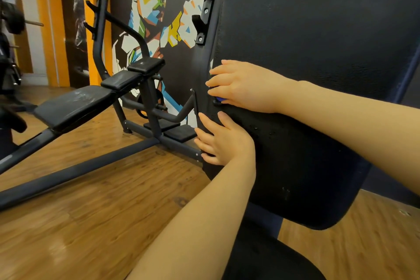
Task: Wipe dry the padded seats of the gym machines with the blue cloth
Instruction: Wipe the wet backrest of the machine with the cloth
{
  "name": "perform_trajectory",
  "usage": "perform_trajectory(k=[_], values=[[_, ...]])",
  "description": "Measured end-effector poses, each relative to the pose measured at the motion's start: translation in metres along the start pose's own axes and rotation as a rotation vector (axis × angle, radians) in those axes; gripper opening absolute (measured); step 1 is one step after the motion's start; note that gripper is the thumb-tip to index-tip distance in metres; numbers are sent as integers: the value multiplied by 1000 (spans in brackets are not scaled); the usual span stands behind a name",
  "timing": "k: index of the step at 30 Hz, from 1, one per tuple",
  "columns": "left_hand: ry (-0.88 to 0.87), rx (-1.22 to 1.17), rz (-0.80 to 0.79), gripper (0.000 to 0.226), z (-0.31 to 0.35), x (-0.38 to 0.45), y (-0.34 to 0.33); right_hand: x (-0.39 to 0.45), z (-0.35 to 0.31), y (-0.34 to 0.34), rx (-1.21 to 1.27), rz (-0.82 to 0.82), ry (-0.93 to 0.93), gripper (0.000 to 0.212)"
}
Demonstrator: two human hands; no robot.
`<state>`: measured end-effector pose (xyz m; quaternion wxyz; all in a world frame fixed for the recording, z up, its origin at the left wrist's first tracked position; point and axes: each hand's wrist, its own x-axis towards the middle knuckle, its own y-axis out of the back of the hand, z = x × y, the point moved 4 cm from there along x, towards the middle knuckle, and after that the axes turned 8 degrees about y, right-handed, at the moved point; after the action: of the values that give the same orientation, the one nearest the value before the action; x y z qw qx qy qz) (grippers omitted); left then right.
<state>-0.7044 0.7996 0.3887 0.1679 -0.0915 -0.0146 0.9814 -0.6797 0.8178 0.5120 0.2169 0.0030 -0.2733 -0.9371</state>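
Only a small scrap of the blue cloth [220, 99] shows, right of frame centre, peeking out from under the right hand [241, 86], whose fingers lie close together and bent over it, pressing it against the near edge of the dark padded seat [295, 161] where that meets the upright back pad [318, 29]. Most of the cloth is hidden beneath the palm, so its size and folds cannot be told. It looks soft and limp, likely light, and should bunch easily; a flat palm with spread pressure would probably serve better than a pinch, which might let it drag in a lump. Small droplets [261, 129] dot the seat surface just right of the left hand [220, 141], so that patch still seems wet. The left hand rests below the right, fingers straight and spread against the seat's left edge, steadying it and holding nothing. Further out, at left of frame, a black bench [75, 107] stands on the wooden floor [102, 188], with a coloured mural [154, 7] on the wall behind.
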Motion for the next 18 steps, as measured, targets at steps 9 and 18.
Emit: perform_trajectory(k=[9,18], values=[[-12,-3,-4,53,1,-3,2,-51,-22,18,13,53,5,39],[-35,2,-14,54,2,-3,3,-104,-45,24,-79,73,-116,37]])
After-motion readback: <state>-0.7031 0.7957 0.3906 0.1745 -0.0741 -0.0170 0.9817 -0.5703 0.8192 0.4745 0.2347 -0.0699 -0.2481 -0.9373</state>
